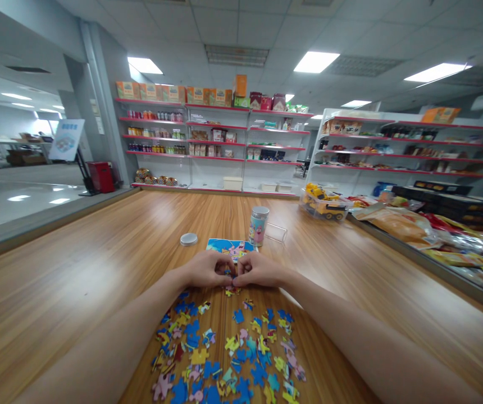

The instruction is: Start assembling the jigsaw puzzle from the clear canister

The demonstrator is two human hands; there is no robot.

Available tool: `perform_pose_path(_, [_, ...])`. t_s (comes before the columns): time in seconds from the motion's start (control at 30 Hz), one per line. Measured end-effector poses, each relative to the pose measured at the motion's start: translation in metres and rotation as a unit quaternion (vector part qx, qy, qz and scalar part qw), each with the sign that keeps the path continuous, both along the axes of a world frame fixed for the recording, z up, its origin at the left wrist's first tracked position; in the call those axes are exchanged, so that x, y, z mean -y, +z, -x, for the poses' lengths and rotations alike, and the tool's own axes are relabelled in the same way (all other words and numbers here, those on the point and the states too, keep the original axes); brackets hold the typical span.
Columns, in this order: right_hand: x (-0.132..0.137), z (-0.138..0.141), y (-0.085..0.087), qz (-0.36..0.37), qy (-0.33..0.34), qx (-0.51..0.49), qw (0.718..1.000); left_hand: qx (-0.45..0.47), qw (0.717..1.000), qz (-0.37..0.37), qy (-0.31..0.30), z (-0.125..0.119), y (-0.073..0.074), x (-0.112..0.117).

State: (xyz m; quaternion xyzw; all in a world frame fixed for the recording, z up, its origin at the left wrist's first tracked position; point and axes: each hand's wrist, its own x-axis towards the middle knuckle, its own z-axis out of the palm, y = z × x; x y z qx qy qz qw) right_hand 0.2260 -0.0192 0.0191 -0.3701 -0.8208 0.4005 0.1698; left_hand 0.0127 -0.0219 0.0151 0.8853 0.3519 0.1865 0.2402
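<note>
Close together over the wooden table (132,241), my left hand (208,269) and my right hand (260,270) both have their fingers bent and pinched on jigsaw puzzle pieces (232,290). The fingertips nearly meet, and the fingers partly cover those pieces. Just beyond the hands lies a colourful picture card (231,246), its lower part hidden by them. Many loose jigsaw pieces (241,356), in blue, yellow and pink, are spread between my forearms, nearer to me.
A printed can (258,227) stands behind my right hand, a wire stand (277,233) beside it. A silver lid (188,239) lies beyond my left hand. At the right are a clear bin of toy trucks (323,203) and packaged goods (405,224). Stocked shelves (216,140) line the back.
</note>
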Motion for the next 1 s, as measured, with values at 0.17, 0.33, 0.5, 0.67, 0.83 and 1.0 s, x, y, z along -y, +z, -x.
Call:
perform_pose_path(0.17, [0.0026, 0.0019, 0.0007, -0.021, -0.001, 0.026, 0.999, -0.001, 1.0, -0.002, -0.004, 0.0004, 0.001, -0.0002])
perform_pose_path(0.33, [0.0039, 0.0015, 0.0044, -0.007, -0.004, 0.027, 1.0, 0.001, 1.0, -0.004, -0.004, 0.0004, 0.0008, 0.0004])
perform_pose_path(0.5, [0.0009, -0.0017, 0.0072, 0.04, 0.008, -0.007, 0.999, 0.005, 1.0, 0.028, 0.004, 0.0007, 0.002, 0.0016])
perform_pose_path(0.67, [0.0005, -0.0024, 0.0053, 0.026, 0.003, 0.017, 1.0, 0.0, 1.0, 0.024, -0.001, 0.0001, 0.0044, 0.0027])
perform_pose_path(0.83, [0.0019, -0.0005, 0.0057, 0.015, -0.004, 0.03, 0.999, -0.004, 1.0, 0.01, -0.003, -0.0003, 0.0049, 0.003])
perform_pose_path(1.0, [0.0004, -0.0022, 0.0049, 0.056, 0.009, -0.03, 0.998, -0.002, 1.0, 0.003, 0.007, 0.0, 0.0028, 0.0042])
